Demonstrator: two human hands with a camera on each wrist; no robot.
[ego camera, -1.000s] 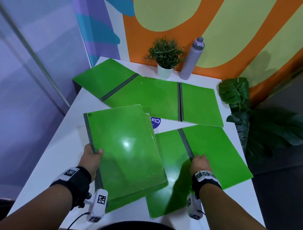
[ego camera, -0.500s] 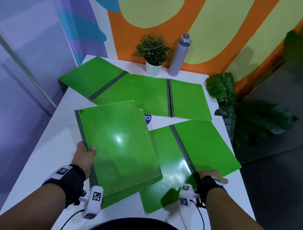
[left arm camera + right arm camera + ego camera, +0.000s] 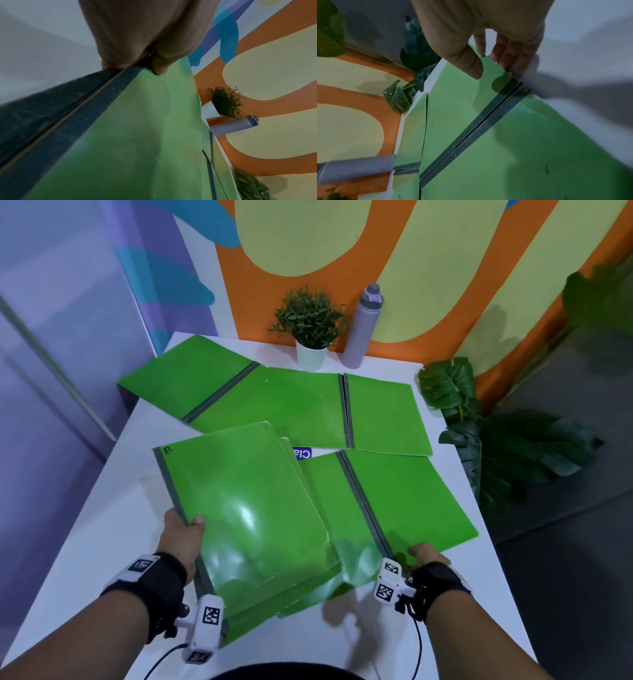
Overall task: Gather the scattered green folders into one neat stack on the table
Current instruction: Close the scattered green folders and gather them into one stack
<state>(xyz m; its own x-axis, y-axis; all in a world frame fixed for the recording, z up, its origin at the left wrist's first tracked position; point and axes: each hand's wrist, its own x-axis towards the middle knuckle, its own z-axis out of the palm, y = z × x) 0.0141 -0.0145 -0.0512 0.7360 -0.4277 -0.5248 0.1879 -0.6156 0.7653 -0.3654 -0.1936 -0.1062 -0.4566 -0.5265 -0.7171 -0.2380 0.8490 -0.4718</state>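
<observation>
My left hand [image 3: 181,537] grips a stack of closed green folders [image 3: 246,508] by its grey spine [image 3: 51,115], thumb [image 3: 159,65] on the top cover; the stack is tilted above the white table [image 3: 85,542]. To its right an open green folder [image 3: 404,501] lies flat, partly under the stack. My right hand [image 3: 428,556] pinches its near edge beside the grey spine, thumb [image 3: 471,65] on top and fingers [image 3: 513,56] beneath. The near left flap curls up a little. Two more open green folders [image 3: 191,385] [image 3: 383,416] lie overlapped at the back.
A small potted plant [image 3: 315,326] and a grey bottle [image 3: 364,326] stand at the table's far edge against the orange wall. A large leafy plant [image 3: 479,440] stands on the floor off the right edge. A blue sticker [image 3: 303,453] shows between folders.
My right hand slid back along the open folder's spine to its near edge and took hold of it. The left hand keeps the stack about where it was.
</observation>
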